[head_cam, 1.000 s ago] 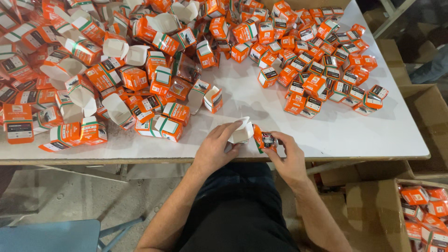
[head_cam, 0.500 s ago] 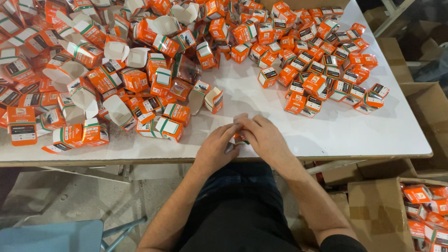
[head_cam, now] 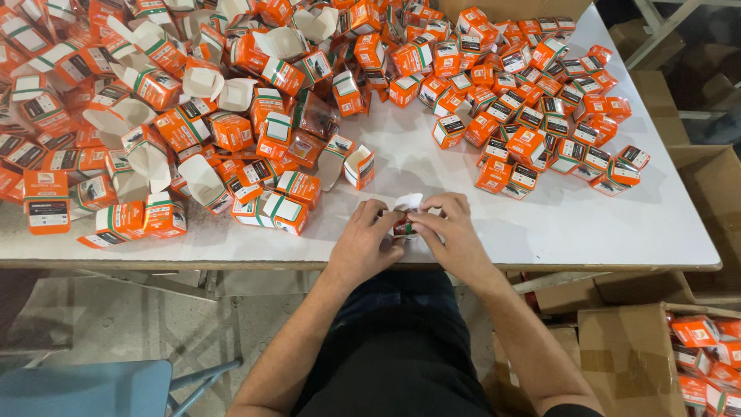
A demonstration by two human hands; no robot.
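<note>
Both forearms are bare from the elbow down, with no watch, ring, bracelet or glove on the left hand [head_cam: 361, 245] or the right hand [head_cam: 455, 235]. A scrap of black sleeve shows at the bottom right edge of the frame. At bottom centre the lap is covered by dark, near-black trousers [head_cam: 394, 347] of plain, lightly creased cloth.

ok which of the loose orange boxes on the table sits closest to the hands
The small open orange box standing just beyond the left hand, its top flaps up. It sits apart at the near edge of the left heap, closer than the closed boxes on the right.
</note>
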